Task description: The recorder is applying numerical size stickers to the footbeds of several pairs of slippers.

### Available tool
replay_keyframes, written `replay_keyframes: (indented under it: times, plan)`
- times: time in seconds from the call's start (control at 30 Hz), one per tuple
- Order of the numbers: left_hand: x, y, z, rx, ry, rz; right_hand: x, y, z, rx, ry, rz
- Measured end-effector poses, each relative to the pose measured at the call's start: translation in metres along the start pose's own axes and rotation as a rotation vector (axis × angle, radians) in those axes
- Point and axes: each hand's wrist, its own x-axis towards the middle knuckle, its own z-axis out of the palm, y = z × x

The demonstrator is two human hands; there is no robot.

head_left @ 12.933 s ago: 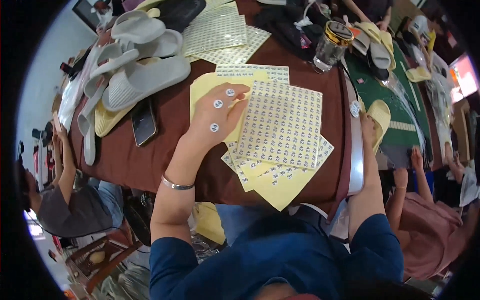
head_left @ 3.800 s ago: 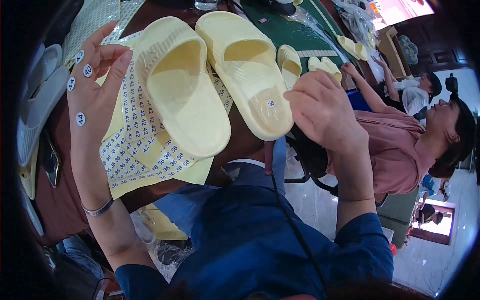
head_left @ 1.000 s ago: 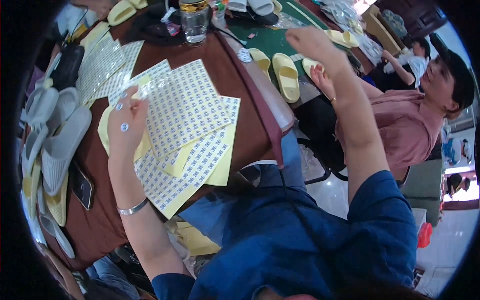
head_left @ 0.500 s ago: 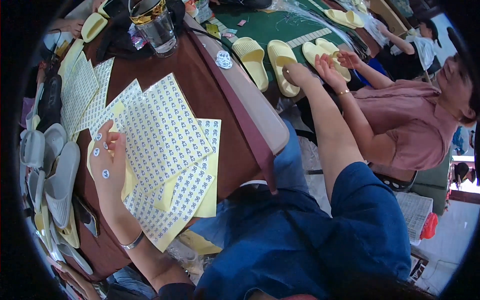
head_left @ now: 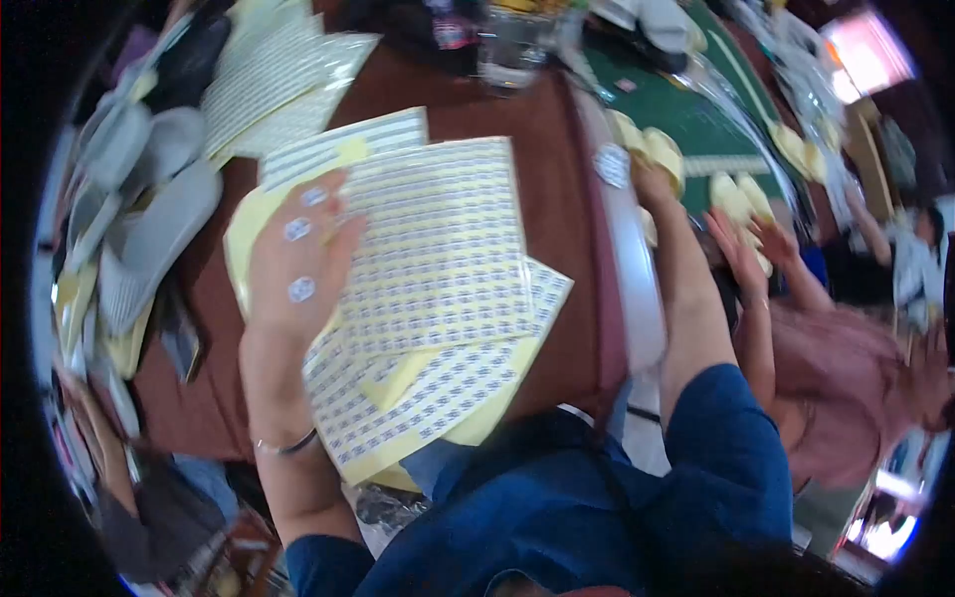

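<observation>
My left hand (head_left: 298, 249) is closed on the left edge of a stack of pale yellow sticker sheets (head_left: 433, 249), printed with rows of small dark marks. Several round white stickers (head_left: 300, 290) are stuck to the back of that hand. My right arm stretches past the table edge, and my right hand (head_left: 655, 184) is against a pale yellow slipper (head_left: 665, 154). Its fingers are smeared and partly hidden, so their grip does not show. Another yellow slipper (head_left: 625, 131) lies just left of it, partly covered.
Grey slippers (head_left: 164, 244) pile up at the left, near more sticker sheets (head_left: 269, 85). A glass (head_left: 512, 50) stands at the table's far side. Crumpled white stickers (head_left: 611, 165) lie on its edge strip. Across the green surface (head_left: 657, 99), a co-worker's hands (head_left: 741, 254) are beside yellow slippers (head_left: 736, 199).
The whole view has swung, so the table and slippers sit farther right in it. My left hand keeps the sheets. My right hand remains by the yellow slippers; the picture is more blurred.
</observation>
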Motion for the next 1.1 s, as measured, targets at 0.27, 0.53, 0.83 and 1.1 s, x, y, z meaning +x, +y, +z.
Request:
replay_keyframes:
  times: [0.27,0.53,0.83,1.1]
  plan:
    - [-0.003,0.006,-0.004,0.005,0.074,0.024,0.003,0.029,-0.007,-0.144,0.203,-0.022]
    - [0.0,0.0,0.009,0.064,0.175,0.144,-0.098,0.025,-0.134,-0.221,0.607,0.046]
    - [-0.01,0.004,0.004,0.018,0.158,0.106,-0.288,-0.07,-0.193,-0.007,0.996,-0.33]
    - [0.005,0.002,-0.03,-0.367,0.486,-0.099,-0.315,-0.202,-0.183,0.209,0.718,-0.547]
